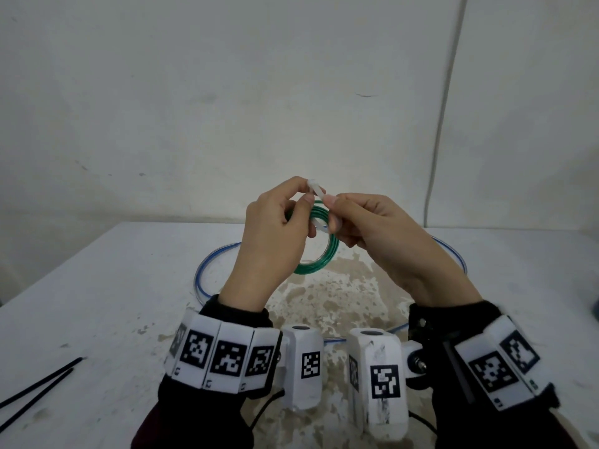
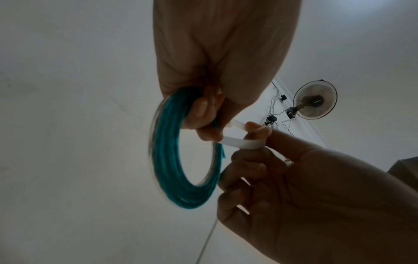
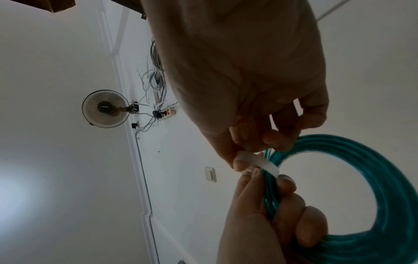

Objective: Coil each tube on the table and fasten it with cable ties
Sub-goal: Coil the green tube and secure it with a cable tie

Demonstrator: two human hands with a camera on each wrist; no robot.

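My left hand holds a green tube coil upright above the table, fingers curled round its top strands, and pinches the head of a white cable tie. My right hand pinches the tie's strap. In the left wrist view the white cable tie loops round the coil's strands between the two hands. In the right wrist view my right hand pinches the tie beside the coil. A blue-lined clear tube lies loose on the table below.
Two black cable ties lie near the table's front left edge. The table's middle is stained. A white wall stands close behind, with a thin cable running down it at the right.
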